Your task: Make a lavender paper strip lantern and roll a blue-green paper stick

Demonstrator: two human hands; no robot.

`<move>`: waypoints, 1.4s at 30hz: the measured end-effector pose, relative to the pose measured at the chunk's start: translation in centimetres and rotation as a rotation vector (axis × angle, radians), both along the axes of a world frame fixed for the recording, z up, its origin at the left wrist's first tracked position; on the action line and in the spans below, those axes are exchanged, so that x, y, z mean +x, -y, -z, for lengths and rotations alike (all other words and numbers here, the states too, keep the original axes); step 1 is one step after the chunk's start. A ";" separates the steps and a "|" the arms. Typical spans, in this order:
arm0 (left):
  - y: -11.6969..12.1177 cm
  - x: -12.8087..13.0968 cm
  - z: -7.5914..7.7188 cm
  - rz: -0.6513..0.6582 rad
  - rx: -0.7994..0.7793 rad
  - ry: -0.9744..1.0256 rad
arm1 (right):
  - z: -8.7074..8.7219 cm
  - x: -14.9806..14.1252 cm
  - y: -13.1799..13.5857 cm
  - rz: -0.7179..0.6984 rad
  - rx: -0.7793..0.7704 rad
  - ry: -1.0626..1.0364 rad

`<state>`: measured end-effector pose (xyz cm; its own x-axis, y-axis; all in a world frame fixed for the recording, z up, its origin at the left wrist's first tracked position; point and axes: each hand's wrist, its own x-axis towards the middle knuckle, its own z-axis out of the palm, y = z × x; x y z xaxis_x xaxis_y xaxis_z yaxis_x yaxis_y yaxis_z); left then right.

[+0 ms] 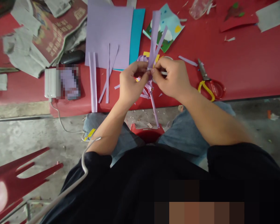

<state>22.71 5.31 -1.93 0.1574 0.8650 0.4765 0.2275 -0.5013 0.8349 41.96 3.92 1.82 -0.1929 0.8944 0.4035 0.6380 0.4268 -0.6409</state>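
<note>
Over the table's front edge, my left hand [132,83] and my right hand [174,76] meet with fingertips pinched. Between them stands a bundle of purple paper strips [155,32], a wide one and a narrower one fanning upward. A small whitish bit shows where the fingertips meet; I cannot make out what it is. Just below the fingers lie purple paper pieces, and a thin purple stem [155,109] hangs past the table edge. Yellow pieces and a round object behind my hands are partly hidden. Left of my hands lie loose purple strips [93,82].
Scissors [207,82] with red and yellow handles lie at the right. Purple sheets [109,31] overlap a teal sheet [136,34] and a painted card [166,28]. A phone [70,82], a white power bank [50,83] with a cable and newspapers [53,37] are at the left.
</note>
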 end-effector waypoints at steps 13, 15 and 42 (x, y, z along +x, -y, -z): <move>0.2 -0.8 -0.6 0.002 -0.003 -0.167 | -1.0 0.4 0.0 -0.090 -0.091 -0.047; 0.4 -0.9 -0.9 -0.008 -0.012 -0.223 | -1.3 0.4 0.1 -0.095 -0.096 -0.069; 0.6 -0.6 -1.8 -0.176 -0.011 -0.132 | -2.5 0.2 1.3 -0.130 -0.221 -0.185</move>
